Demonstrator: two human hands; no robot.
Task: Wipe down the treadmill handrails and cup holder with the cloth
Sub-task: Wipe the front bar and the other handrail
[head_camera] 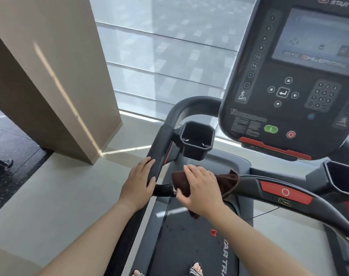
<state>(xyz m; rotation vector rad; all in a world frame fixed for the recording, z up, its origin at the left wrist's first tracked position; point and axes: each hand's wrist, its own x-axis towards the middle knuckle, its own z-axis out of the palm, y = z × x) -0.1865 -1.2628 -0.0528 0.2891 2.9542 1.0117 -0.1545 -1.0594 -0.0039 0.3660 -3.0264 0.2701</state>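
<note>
Left hand (138, 183): at 9 o'clock of the right hand, laid over the lower end of the side handrail (161, 144). Fingers curl round the rail's outer edge, fingertips (152, 162) showing on its top face. Thumb hidden; closed round the rail, nothing else held.

Right hand (202, 188): on top of the dark brown cloth (227, 182), which is draped over the left end of the front handrail (251, 181). Fingers lie close together, pointing toward 10 o'clock, bent down over the cloth. Thumb tucked at the near side, so cloth and bar sit clamped in the hand. A cloth corner sticks out at 3 o'clock of the hand; another fold hangs below the wrist at 6 o'clock.

Hands near each other, not touching; a short black stretch of bar shows between them.

Cup holder (196, 140): at 12 o'clock of the right hand, fixed to the side handrail, apart from hand and cloth.

Console (289, 92) at 1 o'clock. Red panel (285, 192) on the front handrail at 3 o'clock. Belt (189, 246) at 6 o'clock.
</note>
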